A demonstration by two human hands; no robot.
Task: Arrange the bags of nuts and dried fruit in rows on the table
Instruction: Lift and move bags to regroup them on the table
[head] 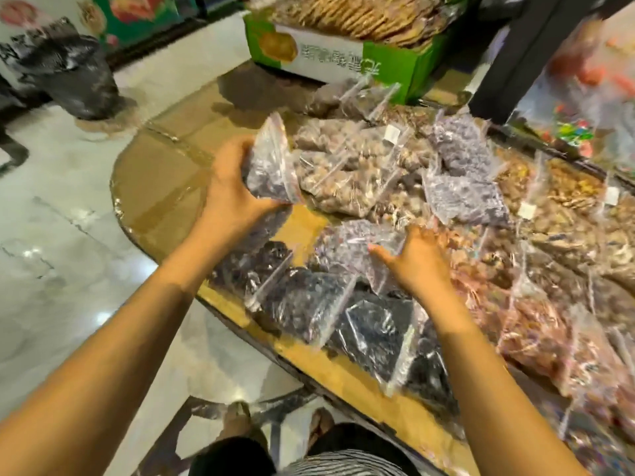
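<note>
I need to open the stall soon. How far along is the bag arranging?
Roughly midway. Brown nut bags already lie lined up. The left hand holds a dark fruit bag lifted; the right hand rests on another bag. The near dark bags still overlap untidily.

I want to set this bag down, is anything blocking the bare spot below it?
Nothing visible: the left hand holds the bag right above the bare spot on the table, with other bags only around it.

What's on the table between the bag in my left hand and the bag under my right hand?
In the head view, a bare patch of yellow tabletop lies between the lifted bag and the bag below.
</note>
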